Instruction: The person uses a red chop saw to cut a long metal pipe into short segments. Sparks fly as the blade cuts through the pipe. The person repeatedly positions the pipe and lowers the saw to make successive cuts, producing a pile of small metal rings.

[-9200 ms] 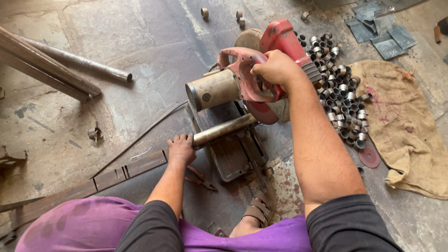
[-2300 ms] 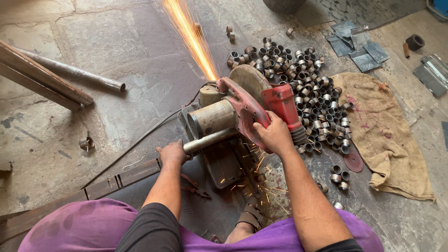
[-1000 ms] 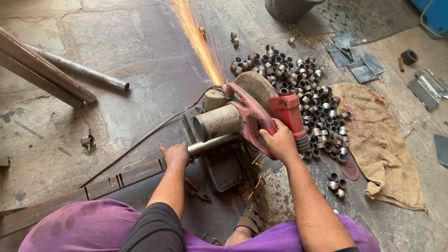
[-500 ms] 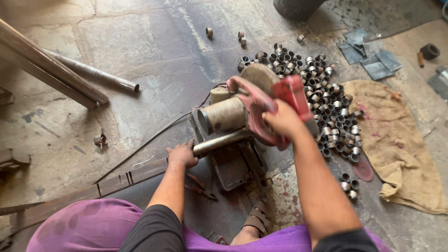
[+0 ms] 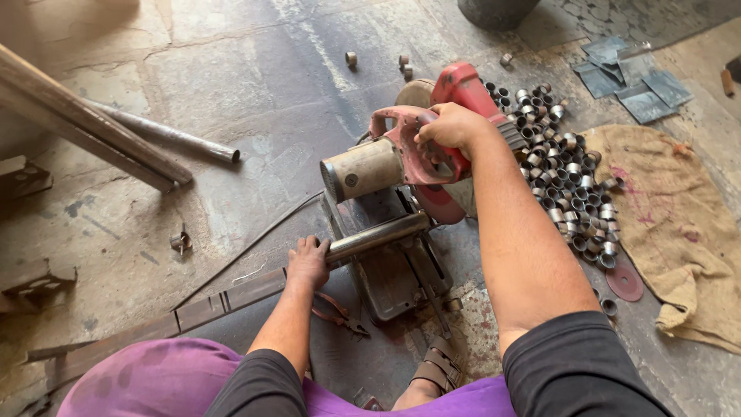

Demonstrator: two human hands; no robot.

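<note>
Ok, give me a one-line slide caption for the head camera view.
Right hand grips the raised red chop saw handle; left hand holds a steel pipe beside cut rings.

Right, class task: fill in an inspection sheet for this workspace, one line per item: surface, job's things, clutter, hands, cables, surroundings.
Surface: stained, cracked concrete floor.
Job's things: red chop saw, head raised, no sparks; steel pipe lying across its base.
Clutter: pile of cut rings right of the saw; a few stray rings beyond it; pliers; disc; burlap sack; metal plates.
Hands: right hand grips the saw handle; left hand on the pipe's near end.
Cables: dark cord running along the floor to the saw.
Surroundings: long pipes at left; dark bin at top.
</note>
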